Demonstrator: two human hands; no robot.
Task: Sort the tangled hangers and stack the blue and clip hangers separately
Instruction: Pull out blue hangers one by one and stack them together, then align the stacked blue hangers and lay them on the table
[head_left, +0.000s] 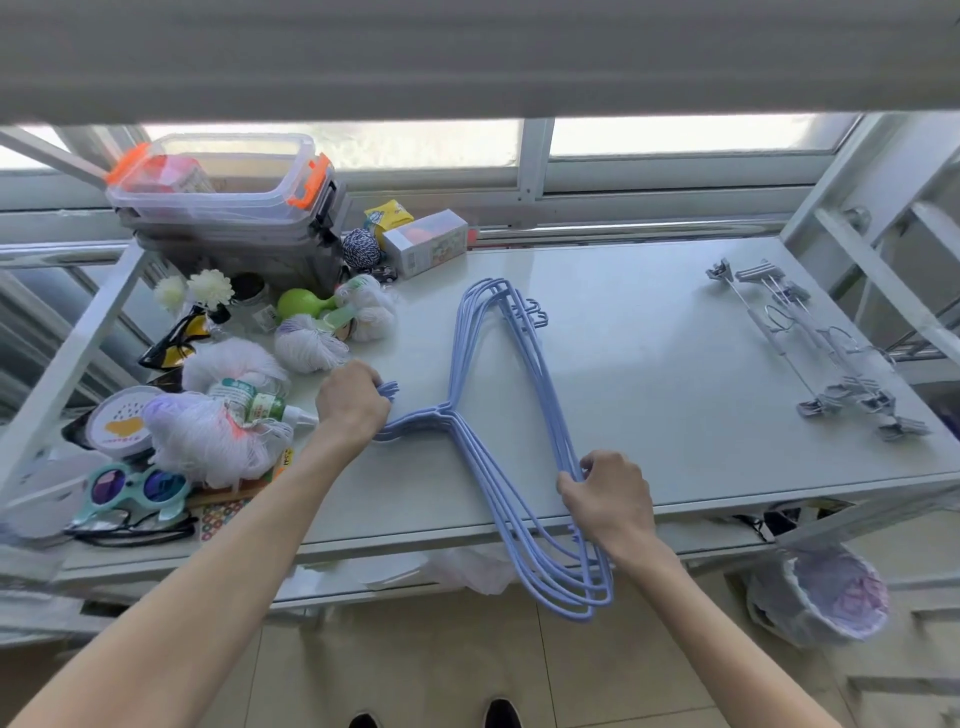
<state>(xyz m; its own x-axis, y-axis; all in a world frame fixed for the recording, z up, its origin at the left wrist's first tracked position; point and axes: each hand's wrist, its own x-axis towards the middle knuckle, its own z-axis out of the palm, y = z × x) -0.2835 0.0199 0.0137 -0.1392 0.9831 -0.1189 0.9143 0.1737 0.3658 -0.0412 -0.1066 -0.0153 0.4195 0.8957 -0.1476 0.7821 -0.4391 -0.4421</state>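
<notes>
Hands curled on about four stacked blue hangers (448, 413) overhanging the desk's (649, 364) front edge, my left hand (353, 402) grips their hooks, my right hand (608, 493) their bars; roughly four clip hangers (852, 395) lie far-right.

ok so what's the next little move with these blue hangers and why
Probably slide the blue hangers further onto the table and square them into one stack. The left hand grips the hooks and the right hand grips the bars, but the near end hangs past the front edge. The clip hangers already lie apart on the right.
</notes>
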